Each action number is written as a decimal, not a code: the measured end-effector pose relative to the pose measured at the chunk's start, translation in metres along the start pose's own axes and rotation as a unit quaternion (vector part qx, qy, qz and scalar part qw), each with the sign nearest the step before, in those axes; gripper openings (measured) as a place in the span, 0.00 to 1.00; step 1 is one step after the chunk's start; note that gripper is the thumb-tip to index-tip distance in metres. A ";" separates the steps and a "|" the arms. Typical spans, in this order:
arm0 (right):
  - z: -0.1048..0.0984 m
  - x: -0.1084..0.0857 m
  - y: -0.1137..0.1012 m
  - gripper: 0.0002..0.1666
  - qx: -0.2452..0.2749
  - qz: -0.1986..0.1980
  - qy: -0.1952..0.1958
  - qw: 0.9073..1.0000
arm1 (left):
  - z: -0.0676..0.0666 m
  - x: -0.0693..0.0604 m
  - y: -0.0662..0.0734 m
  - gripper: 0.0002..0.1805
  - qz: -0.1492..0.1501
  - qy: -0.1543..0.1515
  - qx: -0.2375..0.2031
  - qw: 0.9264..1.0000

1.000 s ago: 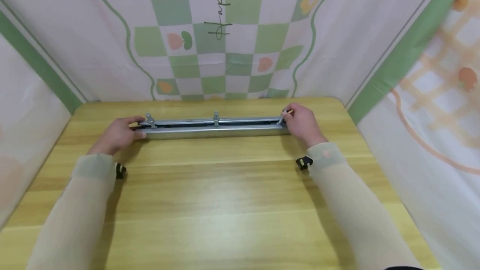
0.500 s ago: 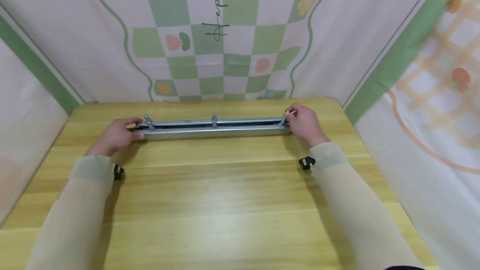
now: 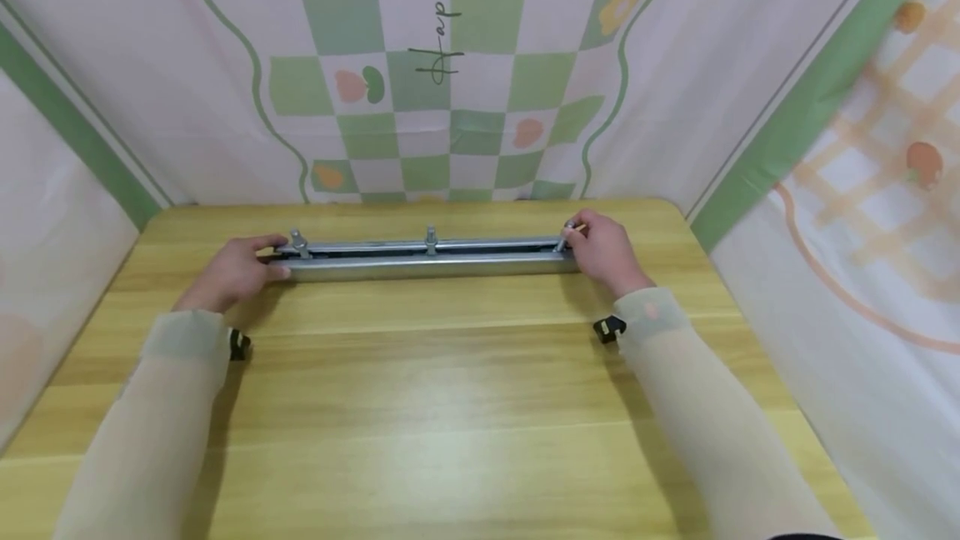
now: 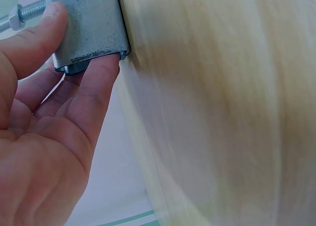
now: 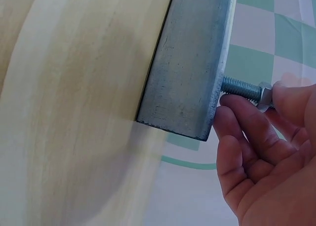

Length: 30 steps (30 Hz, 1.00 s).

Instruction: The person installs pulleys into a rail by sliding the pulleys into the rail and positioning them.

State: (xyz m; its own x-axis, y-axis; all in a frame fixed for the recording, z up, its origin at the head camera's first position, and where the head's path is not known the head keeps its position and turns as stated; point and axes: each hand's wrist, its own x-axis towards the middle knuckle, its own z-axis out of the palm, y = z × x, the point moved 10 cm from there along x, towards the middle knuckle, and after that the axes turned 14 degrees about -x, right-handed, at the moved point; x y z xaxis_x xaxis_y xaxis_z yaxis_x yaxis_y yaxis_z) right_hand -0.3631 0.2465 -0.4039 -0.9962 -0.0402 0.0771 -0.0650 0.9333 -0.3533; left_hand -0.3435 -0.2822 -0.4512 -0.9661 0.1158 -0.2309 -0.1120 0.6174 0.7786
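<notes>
A long grey metal strut channel point(image 3: 435, 267) lies across the far part of the wooden table, its slot facing up. My left hand point(image 3: 234, 273) grips its left end, with the thumb on the side wall and fingers at the open end, as the left wrist view shows. At the other end, my right hand point(image 3: 606, 250) pinches a hex nut point(image 5: 265, 96) on an upright threaded bolt point(image 5: 241, 89). The other right fingers curl below the bolt, near the channel's edge. Two more bolts with nuts stand in the slot, a left bolt point(image 3: 299, 243) and a middle bolt point(image 3: 431, 240).
The wooden tabletop point(image 3: 442, 407) stretches between the channel and my forearms. A white and green checked cloth point(image 3: 420, 132) hangs right behind the table's far edge. More cloth hangs at both sides.
The head view shifts slightly. Both hands keep their places at the ends of the channel, and the right fingers stay on the nut.
</notes>
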 end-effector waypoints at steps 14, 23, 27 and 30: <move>0.002 0.002 0.004 0.13 0.009 0.004 0.002 1.000 | 0.005 0.001 -0.001 0.37 -0.003 -0.004 -0.011 1.000; 0.000 0.003 0.004 0.14 0.003 0.000 0.008 1.000 | 0.005 0.005 -0.004 0.37 -0.001 -0.003 -0.007 1.000; 0.001 0.003 0.004 0.15 0.001 -0.010 0.000 1.000 | 0.008 0.005 -0.004 0.37 -0.003 -0.005 -0.002 1.000; 0.001 0.001 0.010 0.22 0.013 -0.007 -0.015 1.000 | 0.013 0.004 -0.003 0.38 0.003 -0.012 0.005 1.000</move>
State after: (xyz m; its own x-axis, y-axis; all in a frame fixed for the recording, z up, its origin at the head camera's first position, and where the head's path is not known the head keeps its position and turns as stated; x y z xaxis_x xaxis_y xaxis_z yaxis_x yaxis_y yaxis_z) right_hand -0.3651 0.2550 -0.4081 -0.9964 -0.0643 0.0547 -0.0803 0.9231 -0.3761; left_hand -0.3440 -0.2735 -0.4619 -0.9608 0.1390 -0.2400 -0.1033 0.6239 0.7747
